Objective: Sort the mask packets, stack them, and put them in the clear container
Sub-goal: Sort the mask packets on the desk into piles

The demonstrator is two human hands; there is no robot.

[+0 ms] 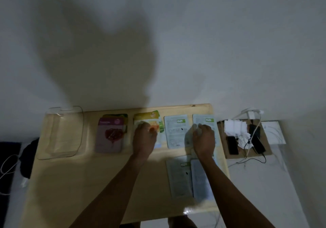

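Note:
Mask packets lie in a row along the far side of a light wooden table [105, 183]. A purple packet with a red fruit picture [110, 136] tops a small stack at the left. My left hand [143, 137] rests on a green and yellow packet [147, 117]. A white packet, back side up [176, 130], lies to the right of it. My right hand [203, 139] presses on another white packet [204, 121]. Two more white packets [180, 178] [201, 180] lie nearer me under my right forearm. The clear container [64, 132] stands at the table's far left.
A brown cardboard sheet [266, 150] right of the table holds crumpled white paper [235, 127], dark phones [232, 144] and cables [250, 159]. A dark cloth [28, 159] and a white cord [7, 166] lie on the floor at the left. A white wall stands behind the table.

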